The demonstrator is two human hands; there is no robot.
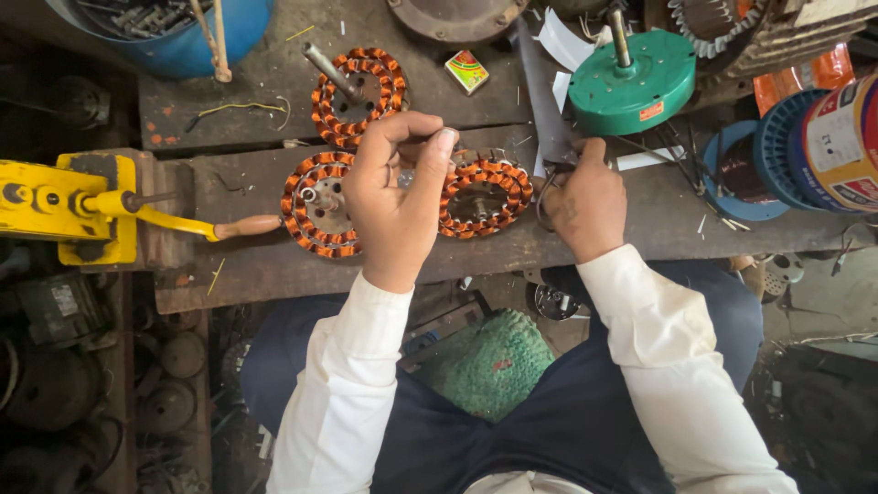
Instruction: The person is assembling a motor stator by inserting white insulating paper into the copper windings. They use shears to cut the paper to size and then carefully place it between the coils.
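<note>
In the head view we are sitting at a worn wooden desk point(274, 265) with three copper-wound stator coils in front of us. Our left hand point(395, 197) is hovering above the gap between the near-left coil point(311, 206) and the near-right coil point(485, 197); its grip is pinched nearly closed, thumb meeting fingertips point(445, 139), seemingly on a fine wire that is too thin for us to make out for certain. Our right hand point(585, 206) is curling closed at the desk's front edge, beside the near-right coil, around a thin loop of wire point(541, 203). A third coil point(358, 96) with a shaft is lying farther back, near a green motor housing point(633, 80). We are judging this as the lead-sorting stage of the winding work; the next move is calling for a steady, light pull so the strand does not kink or snap.
</note>
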